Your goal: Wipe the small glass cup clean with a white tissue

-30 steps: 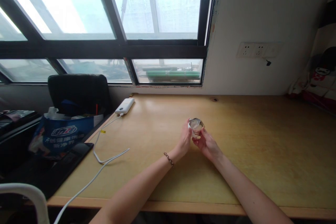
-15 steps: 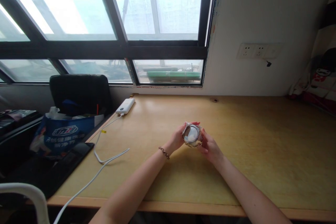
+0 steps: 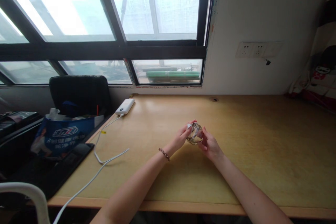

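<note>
A small round container (image 3: 195,134) of clear, shiny glass-like material is held above the middle of the desk (image 3: 252,154). My left hand (image 3: 181,137), with a beaded bracelet at its wrist, grips the left side of the container. Under its thumb shows a small white piece (image 3: 189,126), perhaps tissue or cloth; I cannot tell which. From the other side, the fingers of my right hand (image 3: 211,145) curl around the container. Both hands hide part of its wall.
A white power bank (image 3: 125,106) with a white cable (image 3: 97,154) lies at the desk's left. Beyond that edge stand a black chair (image 3: 80,92) and a blue bag (image 3: 67,134). Sockets (image 3: 258,49) are on the wall, and a window (image 3: 160,7) is behind the desk.
The container has turned, so its round opening now faces more to the side. My left thumb and the white piece have shifted across its upper left side.
</note>
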`<move>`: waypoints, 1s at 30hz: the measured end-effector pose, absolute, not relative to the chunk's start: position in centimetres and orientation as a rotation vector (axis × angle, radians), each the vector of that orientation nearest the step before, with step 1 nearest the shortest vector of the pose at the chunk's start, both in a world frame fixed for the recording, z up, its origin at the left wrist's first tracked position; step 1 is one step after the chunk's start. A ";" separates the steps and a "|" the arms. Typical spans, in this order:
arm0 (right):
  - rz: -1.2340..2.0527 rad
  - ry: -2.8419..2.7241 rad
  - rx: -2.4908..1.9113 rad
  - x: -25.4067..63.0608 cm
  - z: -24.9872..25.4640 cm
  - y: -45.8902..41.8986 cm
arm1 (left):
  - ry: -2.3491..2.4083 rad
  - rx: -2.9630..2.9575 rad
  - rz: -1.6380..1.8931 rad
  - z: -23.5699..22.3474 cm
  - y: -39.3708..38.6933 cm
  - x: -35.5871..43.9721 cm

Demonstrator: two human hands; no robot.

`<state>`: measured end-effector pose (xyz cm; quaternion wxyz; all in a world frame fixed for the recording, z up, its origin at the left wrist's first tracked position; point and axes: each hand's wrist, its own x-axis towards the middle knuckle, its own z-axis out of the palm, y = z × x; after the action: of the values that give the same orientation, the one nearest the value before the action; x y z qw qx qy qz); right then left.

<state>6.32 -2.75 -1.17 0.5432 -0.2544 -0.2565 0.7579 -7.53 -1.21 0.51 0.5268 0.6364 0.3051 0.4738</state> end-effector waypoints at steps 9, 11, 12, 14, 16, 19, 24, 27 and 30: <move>1.741 -0.503 -0.590 7.3 -0.9 -2.0 | 0.781 1.691 1.218 -1.0 -1.4 -7.0; 1.741 -0.496 -0.585 7.5 -0.9 -1.8 | 0.798 1.708 1.238 -0.9 -1.5 -6.9; 1.740 -0.496 -0.582 7.6 -1.0 -1.7 | 0.819 1.716 1.244 -0.9 -1.6 -6.8; 1.743 -0.491 -0.566 7.9 -1.1 -1.5 | 0.872 1.726 1.257 -0.8 -1.8 -6.6; 1.747 -0.479 -0.541 8.0 -1.1 -1.4 | 0.939 1.703 1.305 -0.8 -2.0 -6.4; 1.746 -0.467 -0.512 8.3 -0.9 -1.3 | 1.008 1.640 1.396 -0.9 -2.3 -6.2; 1.761 -0.460 -0.493 8.5 -0.6 -1.3 | 0.951 1.693 1.477 -0.9 -2.5 -6.0; 1.775 -0.431 -0.466 8.6 -0.6 -1.2 | 0.921 1.805 1.512 -0.9 -2.6 -6.0; 1.789 -0.413 -0.428 8.7 -0.5 -1.2 | 0.907 1.944 1.507 -0.9 -2.8 -6.1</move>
<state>8.69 -1.25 -0.49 0.5877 -0.1839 -0.1771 0.7677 -6.14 -2.75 -0.86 0.2571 0.7165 0.3344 0.5556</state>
